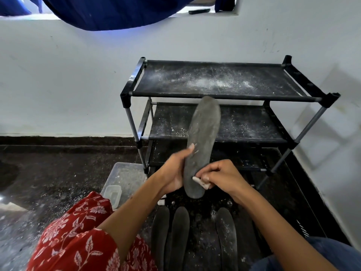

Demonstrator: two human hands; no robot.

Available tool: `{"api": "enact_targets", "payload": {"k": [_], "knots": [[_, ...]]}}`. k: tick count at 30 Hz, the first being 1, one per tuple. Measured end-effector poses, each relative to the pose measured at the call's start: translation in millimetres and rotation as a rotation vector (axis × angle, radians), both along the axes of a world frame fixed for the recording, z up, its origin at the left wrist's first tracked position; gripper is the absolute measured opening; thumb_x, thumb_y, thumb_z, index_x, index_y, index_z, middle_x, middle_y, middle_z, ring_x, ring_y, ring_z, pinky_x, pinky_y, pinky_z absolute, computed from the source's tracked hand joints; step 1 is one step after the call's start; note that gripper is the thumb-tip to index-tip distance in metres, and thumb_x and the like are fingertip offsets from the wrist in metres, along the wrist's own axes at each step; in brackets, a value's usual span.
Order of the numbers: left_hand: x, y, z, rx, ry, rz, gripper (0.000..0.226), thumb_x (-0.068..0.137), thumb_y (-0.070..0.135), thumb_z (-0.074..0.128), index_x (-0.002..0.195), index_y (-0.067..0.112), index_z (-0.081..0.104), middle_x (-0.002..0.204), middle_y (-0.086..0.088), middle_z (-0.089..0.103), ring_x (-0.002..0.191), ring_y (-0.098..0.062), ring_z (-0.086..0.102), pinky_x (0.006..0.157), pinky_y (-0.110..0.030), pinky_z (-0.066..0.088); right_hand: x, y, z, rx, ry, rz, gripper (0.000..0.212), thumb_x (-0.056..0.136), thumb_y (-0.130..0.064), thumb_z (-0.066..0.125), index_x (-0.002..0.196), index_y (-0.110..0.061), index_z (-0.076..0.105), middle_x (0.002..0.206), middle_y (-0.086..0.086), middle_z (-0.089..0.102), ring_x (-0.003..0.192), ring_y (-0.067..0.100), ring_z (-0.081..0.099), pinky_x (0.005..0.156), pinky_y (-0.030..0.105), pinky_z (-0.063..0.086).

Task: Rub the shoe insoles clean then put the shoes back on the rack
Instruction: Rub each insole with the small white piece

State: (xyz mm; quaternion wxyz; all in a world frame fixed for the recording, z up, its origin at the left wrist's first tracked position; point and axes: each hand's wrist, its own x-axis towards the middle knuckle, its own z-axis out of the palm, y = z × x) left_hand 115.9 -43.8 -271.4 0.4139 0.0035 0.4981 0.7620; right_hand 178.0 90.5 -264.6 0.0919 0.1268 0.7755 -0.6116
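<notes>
A grey insole (pixel 203 137) stands upright in front of the rack, toe end up. My left hand (pixel 175 171) grips its lower left edge, thumb against its face. My right hand (pixel 220 176) pinches a small white eraser-like block (pixel 201 182) and presses it on the insole's lower part. Three dark insoles (pixel 179 231) lie side by side on the floor below my hands. The black three-shelf shoe rack (pixel 218 96) stands against the wall, its shelves dusted with white crumbs and holding no shoes.
A clear plastic tub (pixel 125 173) with a small lid-like box (pixel 112 194) sits on the dark floor left of the rack. White crumbs litter the floor. My knees, in red floral and blue cloth, fill the bottom corners. The white wall is close on the right.
</notes>
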Motion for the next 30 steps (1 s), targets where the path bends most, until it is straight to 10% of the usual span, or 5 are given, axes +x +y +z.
{"api": "enact_targets", "payload": {"k": [8, 14, 18, 25, 30], "knots": [[-10.4, -5.9, 3.3, 0.178, -0.129, 0.050, 0.083, 0.085, 0.076, 0.019, 0.132, 0.013, 0.047, 0.121, -0.018, 0.064, 0.096, -0.031, 0.067, 0.085, -0.047, 0.054, 7.6, -2.8, 11.1, 0.046, -0.184, 0.312, 0.021, 0.075, 0.008, 0.056, 0.078, -0.005, 0.072, 0.061, -0.008, 0.066, 0.060, 0.003, 0.061, 0.052, 0.016, 0.048], [-10.0, -4.1, 1.8, 0.141, -0.196, 0.101, 0.100, 0.075, 0.085, 0.010, 0.112, 0.010, 0.065, 0.106, -0.017, 0.070, 0.085, -0.032, 0.070, 0.081, -0.048, 0.052, -2.4, 16.4, 26.8, -0.142, 0.257, -0.245, 0.023, 0.075, 0.016, 0.052, 0.064, -0.003, 0.059, 0.062, 0.010, 0.055, 0.053, 0.015, 0.052, 0.049, 0.020, 0.046], [0.4, 5.0, -6.1, 0.106, -0.211, -0.049, 0.089, 0.083, 0.078, 0.017, 0.116, 0.009, 0.062, 0.103, -0.021, 0.069, 0.083, -0.038, 0.069, 0.083, -0.054, 0.050, -5.6, 7.6, 27.5, -0.302, 0.263, -0.224, 0.021, 0.079, 0.015, 0.056, 0.073, -0.006, 0.058, 0.067, 0.007, 0.058, 0.054, 0.014, 0.060, 0.056, 0.022, 0.052], [9.6, 12.7, -9.7, 0.095, -0.183, -0.144, 0.075, 0.089, 0.070, 0.023, 0.109, 0.012, 0.066, 0.100, -0.019, 0.069, 0.087, -0.035, 0.068, 0.083, -0.057, 0.049, -1.2, 0.1, 9.7, 0.642, 0.599, -0.148, 0.011, 0.077, -0.008, 0.068, 0.078, -0.018, 0.072, 0.080, -0.009, 0.068, 0.075, 0.005, 0.063, 0.069, 0.026, 0.053], [7.7, 11.9, -9.4, 0.079, -0.157, -0.093, 0.074, 0.089, 0.069, 0.027, 0.110, 0.010, 0.068, 0.104, -0.019, 0.068, 0.095, -0.033, 0.066, 0.090, -0.054, 0.047, -0.3, -5.6, 3.8, 0.763, 0.691, -0.072, 0.012, 0.081, -0.019, 0.070, 0.090, -0.012, 0.073, 0.089, -0.003, 0.068, 0.082, 0.010, 0.062, 0.077, 0.021, 0.050]]}}
